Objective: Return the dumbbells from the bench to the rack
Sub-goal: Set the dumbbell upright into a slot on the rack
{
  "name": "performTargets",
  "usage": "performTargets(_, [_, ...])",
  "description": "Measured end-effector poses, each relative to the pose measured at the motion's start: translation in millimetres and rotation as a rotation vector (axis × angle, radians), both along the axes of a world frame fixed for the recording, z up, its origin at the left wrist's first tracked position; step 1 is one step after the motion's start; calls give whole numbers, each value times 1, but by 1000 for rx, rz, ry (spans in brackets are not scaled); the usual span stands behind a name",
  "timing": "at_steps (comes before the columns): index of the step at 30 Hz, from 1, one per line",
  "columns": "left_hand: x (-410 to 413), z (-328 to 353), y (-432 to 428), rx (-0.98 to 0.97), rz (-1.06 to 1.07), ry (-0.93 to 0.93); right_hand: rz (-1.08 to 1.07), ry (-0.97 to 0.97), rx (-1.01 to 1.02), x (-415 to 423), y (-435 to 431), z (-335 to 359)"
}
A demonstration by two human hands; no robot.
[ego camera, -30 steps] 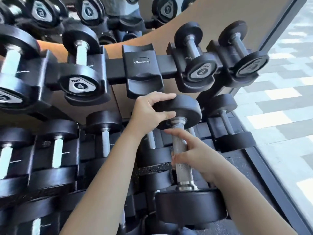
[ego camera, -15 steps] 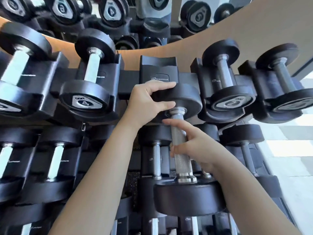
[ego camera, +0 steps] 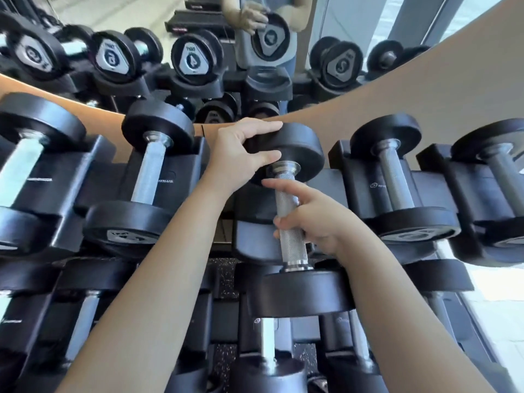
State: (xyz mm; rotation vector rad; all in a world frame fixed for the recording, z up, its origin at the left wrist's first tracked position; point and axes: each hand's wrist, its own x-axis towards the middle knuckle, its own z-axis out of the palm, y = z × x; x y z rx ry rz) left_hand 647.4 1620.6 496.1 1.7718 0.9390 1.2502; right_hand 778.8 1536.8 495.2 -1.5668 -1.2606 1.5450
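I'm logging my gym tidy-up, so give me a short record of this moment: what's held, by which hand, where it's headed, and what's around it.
held: dumbbell
left hand: grips its far head
right hand: grips its handle
target: empty cradle, top row of rack
seated: not yet
neighbours: racked dumbbells on both sides
behind: mirror

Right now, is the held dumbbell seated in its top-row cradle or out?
Out. Left hand grips the dumbbell by its far head, right hand by its handle; the near head hangs below the empty cradle.
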Motion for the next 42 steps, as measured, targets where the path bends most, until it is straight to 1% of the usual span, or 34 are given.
performTargets(5, [9,-7,38,21,12,50,-53,97,-24,0,39,-7])
performTargets(9, [13,-15,60,48,-2,31,-91,61,38,0,58,-16])
performTargets(13, [17,-20,75,77,-24,-13,-103,67,84,3,72,-25])
performTargets(16, [18,-25,88,36,25,0,-100,12,121,2,84,-29])
performTargets(19, [11,-35,96,-48,87,26,-86,47,99,-2,92,-33])
performTargets(24, [8,-45,94,-85,102,5,-61,58,118,-3,92,-38])
performTargets(27, [7,-43,81,-126,57,7,-57,52,133,-1,88,-39])
performTargets(31, [-2,-40,46,-169,-25,25,-37,-133,165,4,77,-36])
performTargets(33, [-7,-35,21,-211,-126,-39,-67,-222,204,4,66,-36])
performTargets(35, [-12,-33,-4,-272,-210,-80,-82,-254,248,4,52,-35])
performTargets(39, [-22,-39,-43,-306,-202,-53,-160,-226,344,7,27,-32])
performTargets(42, [-26,-46,-63,-279,-180,-5,-175,-109,373,11,11,-32])
